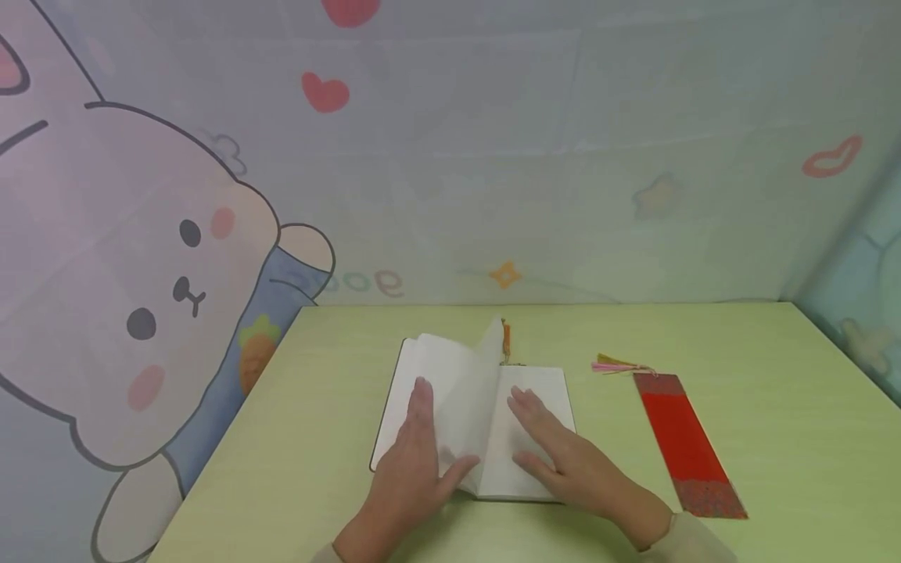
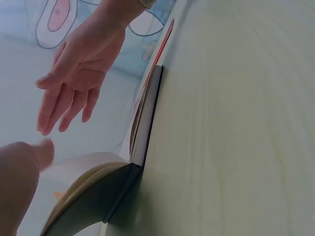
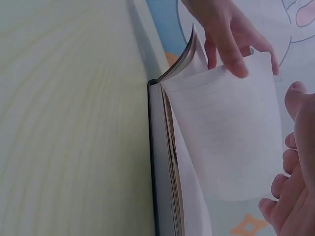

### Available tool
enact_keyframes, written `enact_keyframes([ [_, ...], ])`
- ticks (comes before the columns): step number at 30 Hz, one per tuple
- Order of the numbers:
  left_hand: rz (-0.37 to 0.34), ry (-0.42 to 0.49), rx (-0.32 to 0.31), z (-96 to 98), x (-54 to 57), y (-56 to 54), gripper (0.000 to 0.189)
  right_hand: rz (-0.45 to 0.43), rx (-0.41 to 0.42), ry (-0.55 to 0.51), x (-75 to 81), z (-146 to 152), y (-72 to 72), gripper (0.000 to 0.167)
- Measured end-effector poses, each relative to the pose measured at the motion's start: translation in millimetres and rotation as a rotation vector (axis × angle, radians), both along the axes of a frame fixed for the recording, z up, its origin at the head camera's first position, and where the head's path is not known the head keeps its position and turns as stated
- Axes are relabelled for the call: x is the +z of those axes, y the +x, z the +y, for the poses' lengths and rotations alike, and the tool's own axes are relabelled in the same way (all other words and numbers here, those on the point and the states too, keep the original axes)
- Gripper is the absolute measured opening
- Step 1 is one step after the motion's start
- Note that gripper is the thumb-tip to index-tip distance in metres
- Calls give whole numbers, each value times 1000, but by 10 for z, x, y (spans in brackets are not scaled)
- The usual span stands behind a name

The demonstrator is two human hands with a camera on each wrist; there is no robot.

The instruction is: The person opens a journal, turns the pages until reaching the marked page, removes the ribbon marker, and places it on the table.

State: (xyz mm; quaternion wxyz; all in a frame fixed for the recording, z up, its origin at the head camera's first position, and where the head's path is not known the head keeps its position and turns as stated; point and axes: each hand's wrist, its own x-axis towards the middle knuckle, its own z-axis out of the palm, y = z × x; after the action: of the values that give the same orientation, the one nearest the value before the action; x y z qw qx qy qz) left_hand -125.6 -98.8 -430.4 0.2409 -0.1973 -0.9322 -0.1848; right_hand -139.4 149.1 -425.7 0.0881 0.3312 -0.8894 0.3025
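An open notebook (image 1: 507, 473) with a dark cover lies on the table, and a loose page (image 1: 487, 383) stands raised near its middle. My left hand (image 1: 408, 461) is over the left-hand pages, fingers straight and thumb stretched toward the raised page. In the right wrist view that thumb overlaps the edge of a lined page (image 3: 216, 123). Over the right-hand page, my right hand (image 1: 573, 465) hovers with extended fingers, its palm showing in the left wrist view. An orange tassel (image 1: 507, 342) sticks out at the notebook's top edge.
To the right of the notebook lies a red bookmark (image 1: 683, 434) with a pink and yellow tassel (image 1: 619, 366). The pale green table (image 1: 281, 453) meets a cloth backdrop (image 1: 450, 172) printed with a rabbit, hearts and stars.
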Motion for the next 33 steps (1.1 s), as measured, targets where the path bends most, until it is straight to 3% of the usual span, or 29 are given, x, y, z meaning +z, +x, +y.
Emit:
enact_keyframes([
  [7, 204, -32, -31, -37, -24, -53, 108, -6, -7, -2, -29, -6, 1, 65],
  [13, 291, -76, -78, -76, -13, -79, 99, -6, -11, 1, -31, 0, 5, 65],
  [25, 290, -238, -56, -165, -17, -80, 64, -118, -83, 21, -118, 158, 6, 75],
  [33, 271, -314, -11, -184, -5, -65, 54, -149, -125, 60, -132, 254, -7, 75],
])
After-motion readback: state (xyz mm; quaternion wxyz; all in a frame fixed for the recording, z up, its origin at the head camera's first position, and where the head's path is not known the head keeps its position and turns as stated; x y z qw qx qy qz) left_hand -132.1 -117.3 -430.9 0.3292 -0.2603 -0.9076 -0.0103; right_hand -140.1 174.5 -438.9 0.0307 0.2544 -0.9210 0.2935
